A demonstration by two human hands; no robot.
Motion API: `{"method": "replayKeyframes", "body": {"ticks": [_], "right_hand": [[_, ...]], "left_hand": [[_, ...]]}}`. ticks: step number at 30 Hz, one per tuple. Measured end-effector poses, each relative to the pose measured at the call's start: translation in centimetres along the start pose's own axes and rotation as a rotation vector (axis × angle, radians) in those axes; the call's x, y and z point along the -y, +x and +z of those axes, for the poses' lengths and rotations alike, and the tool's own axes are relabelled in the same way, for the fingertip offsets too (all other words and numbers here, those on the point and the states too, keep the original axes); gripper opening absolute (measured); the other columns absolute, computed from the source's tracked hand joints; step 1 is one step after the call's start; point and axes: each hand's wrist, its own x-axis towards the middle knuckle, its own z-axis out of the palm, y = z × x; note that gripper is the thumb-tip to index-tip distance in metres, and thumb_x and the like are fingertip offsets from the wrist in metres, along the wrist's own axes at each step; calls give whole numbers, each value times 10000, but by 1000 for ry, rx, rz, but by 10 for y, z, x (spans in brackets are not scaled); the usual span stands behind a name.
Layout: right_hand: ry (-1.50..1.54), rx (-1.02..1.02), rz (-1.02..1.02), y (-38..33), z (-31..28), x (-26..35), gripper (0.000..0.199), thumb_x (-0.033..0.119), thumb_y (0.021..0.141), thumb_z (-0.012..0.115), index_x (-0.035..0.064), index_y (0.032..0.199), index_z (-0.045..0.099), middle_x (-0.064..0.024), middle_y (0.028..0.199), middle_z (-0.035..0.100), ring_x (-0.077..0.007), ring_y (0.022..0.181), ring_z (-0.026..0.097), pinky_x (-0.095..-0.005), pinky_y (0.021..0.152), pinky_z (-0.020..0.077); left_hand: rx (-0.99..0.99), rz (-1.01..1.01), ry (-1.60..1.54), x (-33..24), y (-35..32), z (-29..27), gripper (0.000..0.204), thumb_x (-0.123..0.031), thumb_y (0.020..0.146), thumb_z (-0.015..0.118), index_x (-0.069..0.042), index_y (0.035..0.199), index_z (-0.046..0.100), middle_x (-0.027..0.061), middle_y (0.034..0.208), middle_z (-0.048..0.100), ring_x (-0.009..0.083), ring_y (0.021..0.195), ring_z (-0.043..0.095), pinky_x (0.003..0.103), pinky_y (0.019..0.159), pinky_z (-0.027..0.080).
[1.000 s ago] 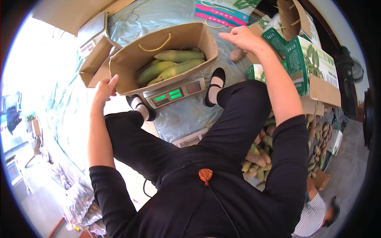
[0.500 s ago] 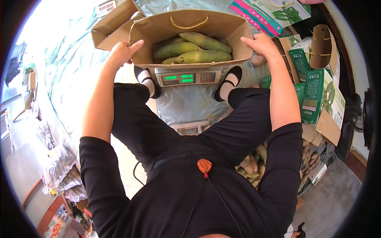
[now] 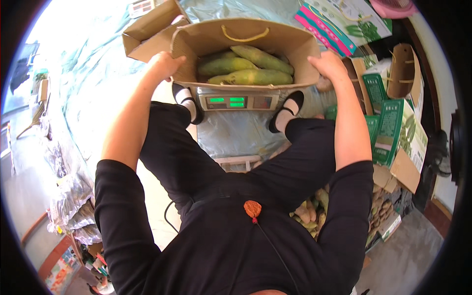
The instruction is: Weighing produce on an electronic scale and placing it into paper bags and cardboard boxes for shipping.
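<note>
Both hands, left hand (image 3: 164,66) and right hand (image 3: 328,66), grip the cardboard box (image 3: 246,46), its long axis left-right.

Brown paper bag (image 3: 246,44) sits on the scale — green-lit screen (image 3: 227,102) below — green cartons (image 3: 393,128) right.

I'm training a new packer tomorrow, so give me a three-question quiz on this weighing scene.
1. True or false: both hands grip the open brown cardboard box at its sides.
2. What does the box sit on? A) a stool B) a grey digital scale with a green display C) the person's lap
3. Fill in: the box holds long green-yellow ____.

Key: 1 true, left hand and right hand; 2 B; 3 vegetables.
</note>
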Motion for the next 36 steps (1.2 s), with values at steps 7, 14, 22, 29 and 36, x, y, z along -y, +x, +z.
{"method": "replayKeyframes", "body": {"ticks": [7, 14, 22, 29, 36], "right_hand": [[-117, -173, -11, -7, -2, 4, 475, 435, 770, 572, 44, 1029, 650, -198, 1098, 625, -352, 1052, 584, -463, 879, 447], [31, -214, -83, -19, -12, 32, 378, 367, 736, 575, 23, 857, 673, -217, 912, 655, -378, 909, 616, -453, 773, 463], [-62, -278, -360, -33, -15, 133, 364, 352, 729, 579, 1, 780, 658, -249, 819, 629, -422, 801, 601, -469, 685, 461], [-145, -265, -668, -88, 13, 277, 355, 334, 734, 571, -4, 793, 662, -255, 840, 628, -419, 832, 604, -471, 709, 470], [-282, -149, -916, -142, 137, 373, 293, 270, 737, 566, 25, 846, 685, -220, 894, 653, -370, 863, 635, -443, 764, 498]], "left_hand": [[131, 138, 246, -12, -3, -17, 468, -392, 881, 539, 57, 815, 654, 132, 648, 661, 213, 599, 674, 364, 650, 545], [-55, 344, 329, 48, 18, 2, 421, -310, 926, 439, -7, 771, 687, 95, 756, 685, 231, 782, 673, 357, 794, 519], [-161, 12, -88, 150, -21, -24, 304, -275, 922, 469, -79, 853, 691, 80, 798, 672, 214, 771, 667, 368, 670, 538], [-440, -124, -104, 269, -156, 0, 274, -280, 907, 488, -110, 828, 688, 130, 852, 647, 292, 794, 648, 397, 691, 524], [-494, -553, -301, 392, -273, 88, 428, -390, 816, 527, 10, 860, 674, 258, 883, 640, 394, 865, 618, 461, 777, 477]]}}
